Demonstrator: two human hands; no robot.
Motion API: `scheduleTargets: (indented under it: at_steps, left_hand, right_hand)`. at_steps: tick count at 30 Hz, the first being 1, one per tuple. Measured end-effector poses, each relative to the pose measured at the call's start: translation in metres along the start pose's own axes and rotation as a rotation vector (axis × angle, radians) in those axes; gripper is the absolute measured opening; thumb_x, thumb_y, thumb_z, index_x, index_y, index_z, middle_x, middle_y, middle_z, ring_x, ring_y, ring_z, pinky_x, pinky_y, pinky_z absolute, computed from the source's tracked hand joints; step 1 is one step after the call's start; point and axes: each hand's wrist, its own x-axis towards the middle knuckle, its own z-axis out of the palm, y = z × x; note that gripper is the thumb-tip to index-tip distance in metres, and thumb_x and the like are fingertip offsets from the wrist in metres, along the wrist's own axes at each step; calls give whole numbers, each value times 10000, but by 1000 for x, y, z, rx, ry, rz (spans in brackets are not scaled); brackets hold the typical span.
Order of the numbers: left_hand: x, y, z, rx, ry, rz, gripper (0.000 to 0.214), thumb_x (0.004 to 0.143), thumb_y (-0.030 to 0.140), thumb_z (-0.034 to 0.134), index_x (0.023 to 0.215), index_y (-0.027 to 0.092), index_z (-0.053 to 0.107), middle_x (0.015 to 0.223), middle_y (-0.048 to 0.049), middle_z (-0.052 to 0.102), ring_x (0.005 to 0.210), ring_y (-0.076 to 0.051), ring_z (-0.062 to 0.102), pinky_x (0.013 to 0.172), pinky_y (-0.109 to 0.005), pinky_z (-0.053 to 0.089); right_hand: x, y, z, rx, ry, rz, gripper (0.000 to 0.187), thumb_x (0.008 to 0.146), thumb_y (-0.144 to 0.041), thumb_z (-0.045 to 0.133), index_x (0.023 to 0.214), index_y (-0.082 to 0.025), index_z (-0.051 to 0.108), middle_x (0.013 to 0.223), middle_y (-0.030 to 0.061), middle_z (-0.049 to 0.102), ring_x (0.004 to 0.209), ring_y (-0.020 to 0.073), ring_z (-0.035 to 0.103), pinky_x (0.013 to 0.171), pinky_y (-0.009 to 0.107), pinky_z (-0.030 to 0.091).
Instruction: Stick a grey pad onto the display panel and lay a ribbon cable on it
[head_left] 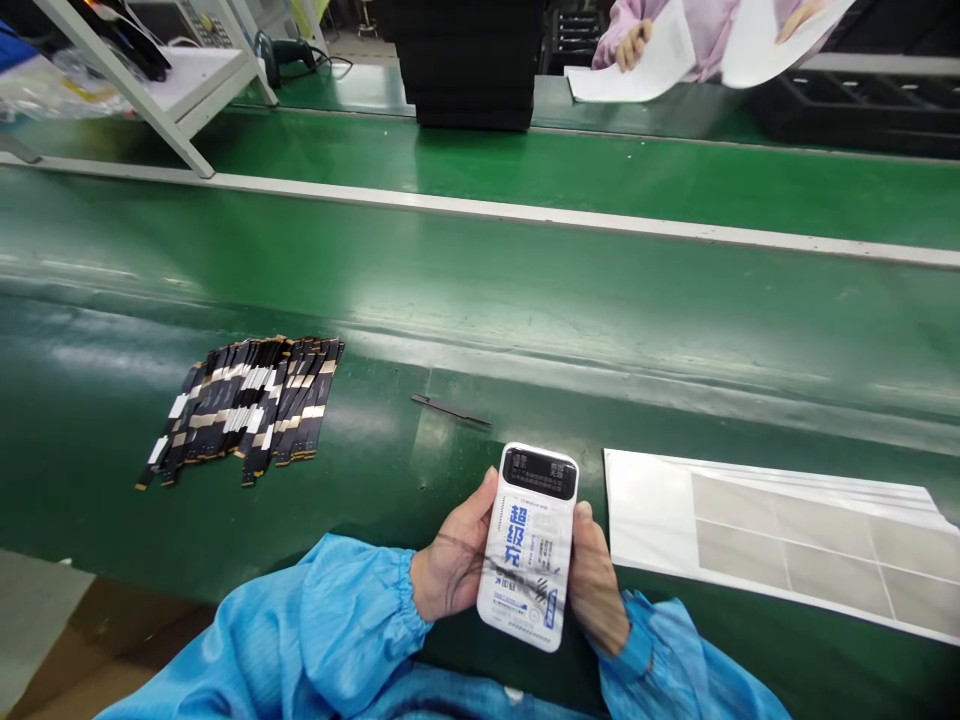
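Observation:
Between my two hands is a white power bank [525,560] with a black panel at its top and blue Chinese lettering on its face. My left hand [457,555] grips its left edge, thumb along the side. On the opposite edge, my right hand [596,580] closes round it; the fingers behind it are hidden. Just beyond it lies a thin dark tweezer-like tool [450,410]. To the left is a pile of black flex cables [247,405] with gold ends and white labels. A stack of white sheets with grey rectangular stickers [784,535] lies to the right.
A white rail [480,207] crosses the green workbench [465,300]. Beyond it stand a tall black stack of trays [472,65], a white shelf frame [199,90] and a handheld scanner [281,55]. Across the bench, a person in pink sleeves [619,30] holds white sheets [645,65].

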Motion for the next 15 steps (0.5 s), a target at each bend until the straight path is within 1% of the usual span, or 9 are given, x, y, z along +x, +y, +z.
scheduleTargets:
  at_steps: [5,10,15]
  left_hand:
    - [0,0,-1,7,-18,0,744,819,678,600,1248,70,627,1246,-160,630,1308,-347,466,1163,-464,269]
    - [1,-1,-2,14,-2,-4,756,827,688,577,1259,70,620,1254,-165,625,1320,-349,451,1165,-468,266]
    - [1,1,3,20,10,-19,794,757,710,646,1244,83,638,1239,-158,635,1305,-363,465,1151,-480,285]
  right_hand:
    - [0,-1,0,-9,2,-11,713,866,-763,399,678,-156,723,649,83,643,529,172,541,480,274,421]
    - [0,-4,2,-23,-12,-20,733,857,-779,389,638,-153,700,580,76,600,520,164,520,476,264,410]
    - [0,-3,2,-11,-11,-12,721,861,-767,402,658,-148,710,613,79,621,523,164,528,475,262,410]
